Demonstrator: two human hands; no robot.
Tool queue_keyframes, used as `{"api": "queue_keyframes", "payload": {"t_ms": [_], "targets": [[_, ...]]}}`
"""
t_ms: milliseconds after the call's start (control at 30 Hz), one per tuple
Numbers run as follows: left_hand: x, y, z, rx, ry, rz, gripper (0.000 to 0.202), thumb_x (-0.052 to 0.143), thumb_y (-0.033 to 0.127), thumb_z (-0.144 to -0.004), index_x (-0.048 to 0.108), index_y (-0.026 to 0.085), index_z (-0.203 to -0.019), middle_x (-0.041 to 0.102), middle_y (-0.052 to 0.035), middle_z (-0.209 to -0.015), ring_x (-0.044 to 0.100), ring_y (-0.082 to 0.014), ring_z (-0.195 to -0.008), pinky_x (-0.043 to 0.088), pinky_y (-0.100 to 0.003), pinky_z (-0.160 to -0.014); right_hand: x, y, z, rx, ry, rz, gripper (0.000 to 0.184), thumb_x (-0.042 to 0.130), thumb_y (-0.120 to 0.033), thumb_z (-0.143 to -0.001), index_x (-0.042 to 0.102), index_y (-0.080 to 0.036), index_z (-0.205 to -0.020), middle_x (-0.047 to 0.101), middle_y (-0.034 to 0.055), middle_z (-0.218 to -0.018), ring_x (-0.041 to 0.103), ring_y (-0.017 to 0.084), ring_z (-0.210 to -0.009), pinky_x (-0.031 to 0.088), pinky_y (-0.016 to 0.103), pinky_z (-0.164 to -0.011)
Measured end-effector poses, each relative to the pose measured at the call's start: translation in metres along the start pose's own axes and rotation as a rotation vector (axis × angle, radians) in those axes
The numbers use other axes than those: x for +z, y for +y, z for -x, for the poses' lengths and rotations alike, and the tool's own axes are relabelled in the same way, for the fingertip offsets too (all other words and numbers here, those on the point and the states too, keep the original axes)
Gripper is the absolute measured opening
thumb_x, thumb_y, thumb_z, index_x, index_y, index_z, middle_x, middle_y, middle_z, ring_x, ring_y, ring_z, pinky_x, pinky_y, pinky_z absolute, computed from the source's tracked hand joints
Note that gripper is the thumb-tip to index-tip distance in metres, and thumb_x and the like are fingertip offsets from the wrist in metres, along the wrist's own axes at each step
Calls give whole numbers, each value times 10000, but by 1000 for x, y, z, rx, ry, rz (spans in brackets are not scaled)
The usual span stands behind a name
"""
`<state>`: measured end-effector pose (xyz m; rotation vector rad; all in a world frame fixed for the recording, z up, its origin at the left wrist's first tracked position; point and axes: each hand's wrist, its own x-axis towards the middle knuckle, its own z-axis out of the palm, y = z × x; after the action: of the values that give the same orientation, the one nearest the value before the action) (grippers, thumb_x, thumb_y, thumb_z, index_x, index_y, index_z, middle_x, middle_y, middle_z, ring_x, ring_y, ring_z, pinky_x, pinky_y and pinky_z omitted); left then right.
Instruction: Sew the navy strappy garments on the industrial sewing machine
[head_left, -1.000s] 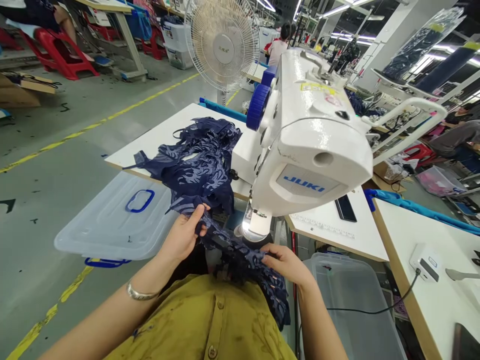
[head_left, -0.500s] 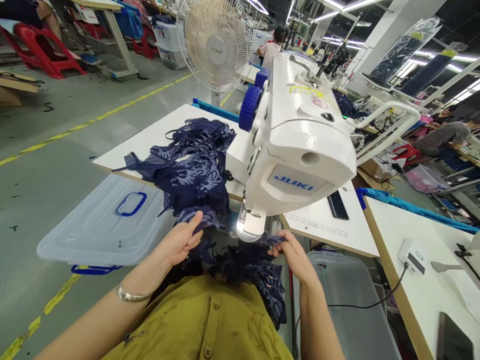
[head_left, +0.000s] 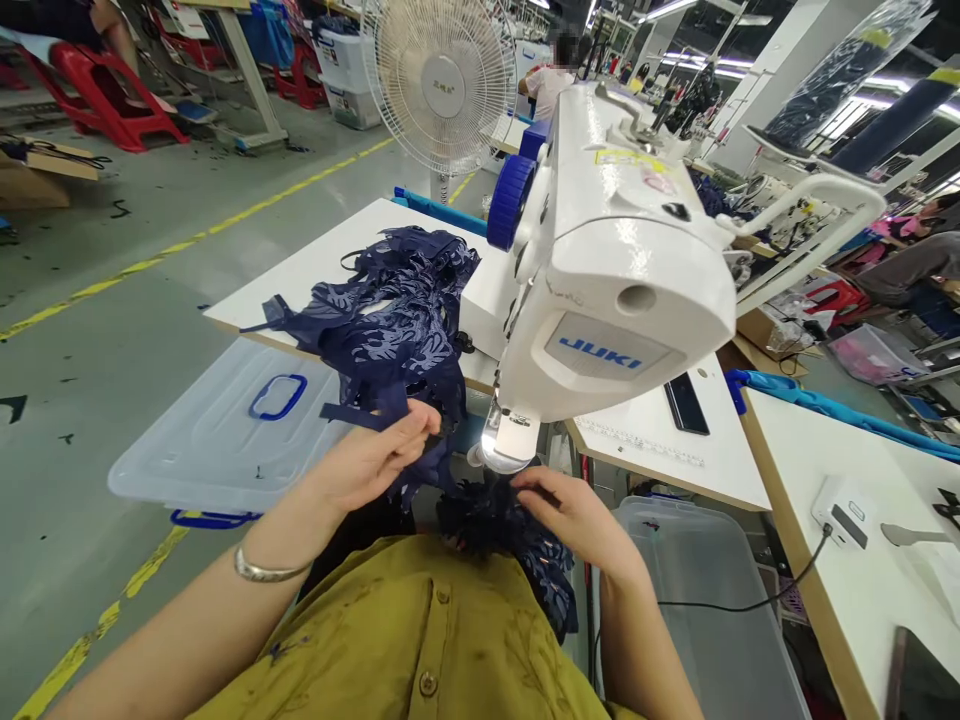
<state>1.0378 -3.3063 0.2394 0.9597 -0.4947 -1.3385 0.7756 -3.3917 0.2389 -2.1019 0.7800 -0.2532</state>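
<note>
A sewing machine (head_left: pixel 600 290) stands in front of me, its lit needle end low over my lap. Navy lace fabric (head_left: pixel 409 320) lies in a heap on the table to its left and hangs over the front edge. My left hand (head_left: pixel 390 450) is closed on part of this fabric, with a flat navy strip sticking out on its left. Close to the needle end, my right hand (head_left: pixel 577 515) pinches dark navy fabric with its fingertips. More patterned navy fabric (head_left: pixel 551 575) hangs over my lap. The needle itself is hidden.
A lidded clear plastic box (head_left: pixel 225 440) is at the left, and another clear bin (head_left: pixel 697 600) at the right. A phone (head_left: pixel 686 403) lies on the white table (head_left: pixel 637 445). Behind stands a fan (head_left: pixel 444 85). A cable (head_left: pixel 742 605) runs from a white device (head_left: pixel 840 512).
My left hand has moved slightly up and to the right with the fabric. My right hand has shifted left, nearer the needle end. The stretch of fabric between the hands no longer shows taut.
</note>
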Motion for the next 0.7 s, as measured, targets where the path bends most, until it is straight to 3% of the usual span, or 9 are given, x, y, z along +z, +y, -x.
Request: {"api": "queue_keyframes", "payload": {"t_ms": [133, 233, 300, 433, 567, 700], "targets": [[13, -11, -5, -27, -34, 62, 269, 673, 349, -835, 653, 105, -722, 506, -4, -697, 333, -31, -498, 342, -125, -413, 12, 0, -10, -37, -44, 113, 295, 446, -411, -952, 661, -299, -1120, 710, 12, -1039, 651, 206, -947, 449, 291, -825], [20, -10, -6, -29, -15, 169, 283, 535, 291, -920, 621, 113, -718, 496, -15, -738, 361, -45, -517, 368, -147, -445, 34, 26, -20, 94, -168, 320, 522, 519, -517, -898, 481, -313, -1377, 727, 31, -897, 673, 244, -829, 448, 298, -725], [21, -7, -6, -41, -32, 197, 325, 458, 282, -946, 591, 124, -695, 473, -16, -726, 389, -67, -532, 387, -174, -459, 58, 50, -28, 185, -253, 420, 664, 573, -549, -852, 389, -307, -1443, 732, 44, -892, 679, 266, -836, 441, 290, -683], [15, 2, -9, 66, 13, 202, 354, 395, 271, -955, 533, 150, -652, 433, -10, -689, 439, -113, -595, 451, -226, -546, 96, 96, -32, 274, -341, 552, 346, 495, -476, -907, 659, -299, -1156, 730, 66, -1026, 668, 270, -972, 437, 291, -713], [-1, 8, -16, 110, 103, 224, 363, 400, 259, -947, 488, 160, -609, 378, 13, -627, 391, -109, -547, 433, -236, -527, 92, 127, -21, 336, -377, 565, 276, 538, -396, -864, 706, -233, -1010, 734, 85, -922, 673, 274, -893, 426, 292, -672], [-16, 9, -25, 116, 219, 232, 357, 385, 236, -949, 488, 157, -616, 386, 19, -602, 382, -101, -523, 407, -226, -501, 69, 145, -10, 225, -402, 357, 249, 552, -374, -853, 702, -224, -983, 707, 45, -963, 649, 201, -878, 439, 259, -724]]}}
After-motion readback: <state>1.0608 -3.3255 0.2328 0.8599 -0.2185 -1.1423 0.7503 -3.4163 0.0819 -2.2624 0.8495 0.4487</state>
